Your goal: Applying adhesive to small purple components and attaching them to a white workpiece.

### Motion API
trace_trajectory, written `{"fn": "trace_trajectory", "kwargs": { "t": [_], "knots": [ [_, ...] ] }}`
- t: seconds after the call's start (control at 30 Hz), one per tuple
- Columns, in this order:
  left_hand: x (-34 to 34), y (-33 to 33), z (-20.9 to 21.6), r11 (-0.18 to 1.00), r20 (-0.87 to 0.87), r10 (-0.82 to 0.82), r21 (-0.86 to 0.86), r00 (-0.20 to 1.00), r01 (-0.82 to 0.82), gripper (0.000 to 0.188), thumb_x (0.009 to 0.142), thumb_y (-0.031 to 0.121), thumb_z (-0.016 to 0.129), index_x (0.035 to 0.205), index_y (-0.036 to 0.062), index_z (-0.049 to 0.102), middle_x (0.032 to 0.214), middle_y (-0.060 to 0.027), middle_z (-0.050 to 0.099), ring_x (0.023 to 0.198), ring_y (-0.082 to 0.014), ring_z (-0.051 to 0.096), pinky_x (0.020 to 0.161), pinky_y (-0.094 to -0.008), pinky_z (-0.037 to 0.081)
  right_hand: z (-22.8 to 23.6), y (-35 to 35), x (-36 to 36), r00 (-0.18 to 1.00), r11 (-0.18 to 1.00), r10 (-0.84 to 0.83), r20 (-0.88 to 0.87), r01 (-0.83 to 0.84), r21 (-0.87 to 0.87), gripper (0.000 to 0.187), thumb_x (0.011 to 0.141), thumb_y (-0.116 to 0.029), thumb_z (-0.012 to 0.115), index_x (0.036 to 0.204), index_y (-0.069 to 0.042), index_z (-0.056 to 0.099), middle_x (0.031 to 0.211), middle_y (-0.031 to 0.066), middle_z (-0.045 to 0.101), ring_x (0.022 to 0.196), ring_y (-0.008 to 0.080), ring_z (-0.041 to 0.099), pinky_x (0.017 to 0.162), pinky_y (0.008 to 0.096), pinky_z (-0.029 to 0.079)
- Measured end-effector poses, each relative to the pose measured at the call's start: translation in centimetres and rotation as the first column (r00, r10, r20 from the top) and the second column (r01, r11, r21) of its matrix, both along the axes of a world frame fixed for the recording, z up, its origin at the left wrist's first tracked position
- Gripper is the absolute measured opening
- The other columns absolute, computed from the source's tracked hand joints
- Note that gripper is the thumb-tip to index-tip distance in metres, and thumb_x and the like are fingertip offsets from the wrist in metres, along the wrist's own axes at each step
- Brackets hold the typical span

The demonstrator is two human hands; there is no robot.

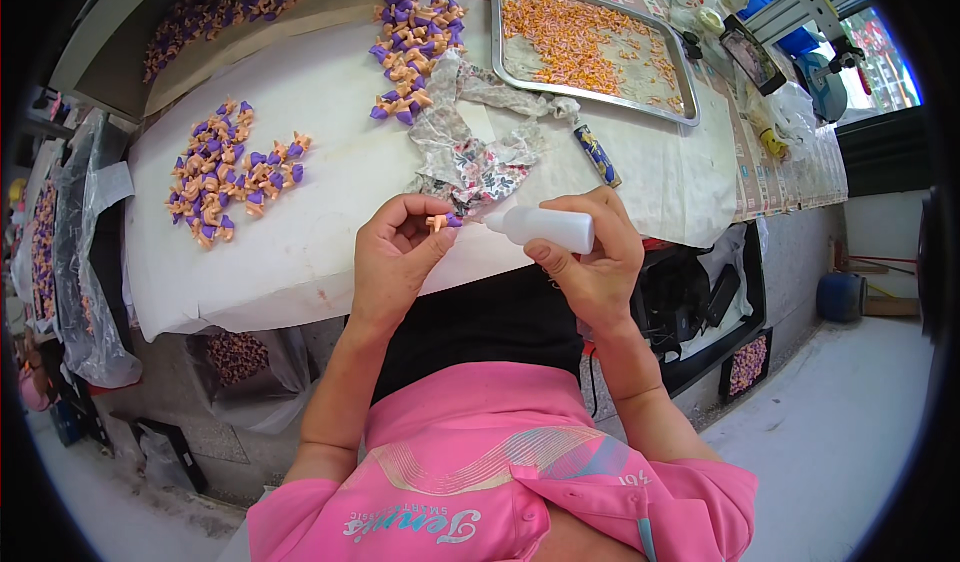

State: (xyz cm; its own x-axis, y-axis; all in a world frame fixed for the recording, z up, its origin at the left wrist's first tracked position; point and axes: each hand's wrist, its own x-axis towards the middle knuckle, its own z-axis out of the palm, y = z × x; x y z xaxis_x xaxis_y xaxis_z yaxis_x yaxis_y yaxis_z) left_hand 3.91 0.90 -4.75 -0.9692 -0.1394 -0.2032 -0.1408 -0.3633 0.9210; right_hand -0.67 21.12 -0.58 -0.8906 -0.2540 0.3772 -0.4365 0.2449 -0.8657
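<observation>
Between the thumb and fingers of my left hand (392,257) is a small toy figure (444,222), peach-coloured with a purple end. My right hand (598,262) is wrapped round a white squeeze bottle (548,229). The bottle lies nearly level, its narrow nozzle pointing left toward the figure's purple end; whether the two touch I cannot tell. Beyond my hands is a crumpled patterned cloth (478,167) on the white-covered table (330,177). A pile of similar purple and peach figures (225,174) lies to the left, with another pile (412,57) farther back.
A metal tray (652,114) of small orange and pink pieces stands at the back right. Near it lies a dark blue patterned cylinder (597,155). A phone-like screen (752,55) on a stand is at the far right. More figures fill a shelf (215,12) at the back left.
</observation>
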Motion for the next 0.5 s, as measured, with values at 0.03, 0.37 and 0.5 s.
{"fn": "trace_trajectory", "kwargs": {
  "t": [0.03, 0.37, 0.5],
  "knots": [
    [0.0, 0.0, 0.0, 1.0, -0.001, 0.0, 0.0, 1.0, 0.0, 0.021, 0.084, -0.004, 0.068, 0.104, -0.0019, 0.061, 0.094, -0.0022, 0.062, 0.084, -0.0069, 0.058, 0.078, -0.02, 0.048, -0.1, 0.1, -0.1, 0.999, 0.998, 0.004, 0.046, -0.001, -0.057, 0.031, 0.071, -0.013, 0.084, 0.095, -0.001, 0.068, 0.085, 0.0061, 0.061, 0.073, 0.0143, 0.057, 0.062, 0.026, 0.045],
    [-0.3, 1.2, 0.9, 1.0, 0.0, 0.002, -0.019, 1.0, -0.002, 0.022, 0.083, -0.005, 0.068, 0.104, -0.0014, 0.061, 0.094, -0.002, 0.062, 0.084, -0.0062, 0.057, 0.076, -0.019, 0.048, -3.4, 0.9, -4.6, 0.941, 0.996, 0.013, 0.339, 0.017, -0.088, 0.028, 0.087, -0.011, 0.07, 0.108, 0.0, 0.056, 0.099, 0.0038, 0.057, 0.089, 0.0097, 0.056, 0.075, 0.0242, 0.047],
    [-0.6, 2.3, 1.6, 1.0, 0.027, 0.015, -0.019, 1.0, -0.015, 0.023, 0.083, -0.007, 0.067, 0.105, -0.002, 0.061, 0.094, -0.0026, 0.062, 0.083, -0.0064, 0.057, 0.075, -0.0188, 0.048, -2.2, 1.6, -6.1, 0.961, 0.967, -0.041, 0.272, -0.031, 0.252, 0.027, 0.088, -0.019, 0.069, 0.106, -0.002, 0.06, 0.092, 0.0064, 0.061, 0.083, 0.0106, 0.056, 0.066, 0.0263, 0.045]
  ]
}}
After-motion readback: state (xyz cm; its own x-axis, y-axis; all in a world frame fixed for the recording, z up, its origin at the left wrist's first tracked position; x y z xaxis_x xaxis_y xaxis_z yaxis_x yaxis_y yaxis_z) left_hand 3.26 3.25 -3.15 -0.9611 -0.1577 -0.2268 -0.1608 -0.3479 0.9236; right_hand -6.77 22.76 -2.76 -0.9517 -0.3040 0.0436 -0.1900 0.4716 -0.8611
